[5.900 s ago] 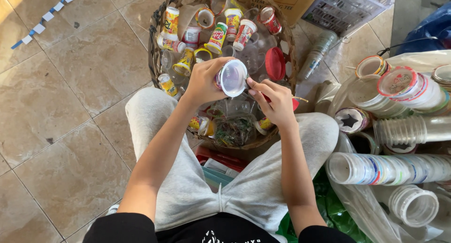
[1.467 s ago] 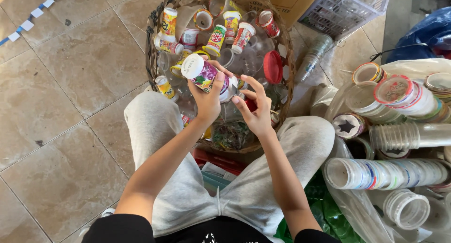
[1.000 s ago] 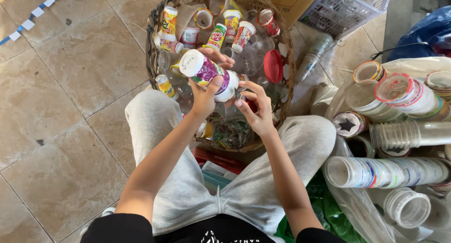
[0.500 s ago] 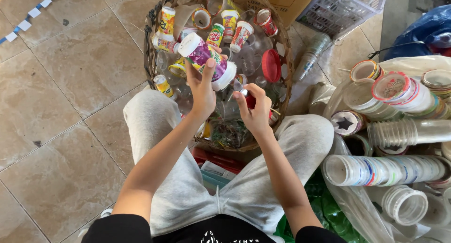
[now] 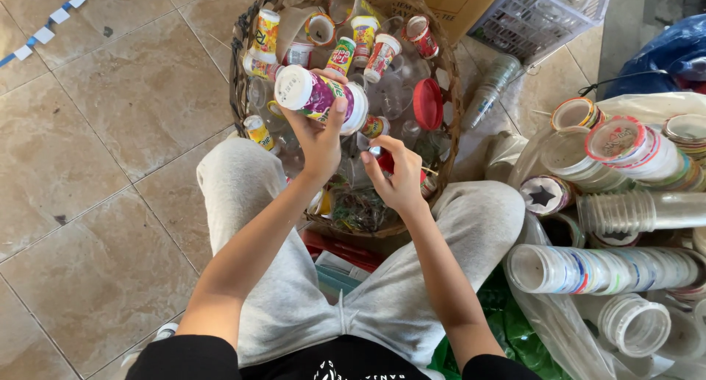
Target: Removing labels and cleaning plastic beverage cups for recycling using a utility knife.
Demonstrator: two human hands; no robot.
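left hand (image 5: 318, 134) fingers clamp the purple-labelled plastic cup (image 5: 318, 97) sideways over the wicker basket (image 5: 239, 79); right hand (image 5: 397, 176) pinches a small torn scrap. best kept low over the basket while peeling.

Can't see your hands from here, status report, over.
Left hand grips printed cup over basket. Right hand pinches small red piece. Nothing between them.
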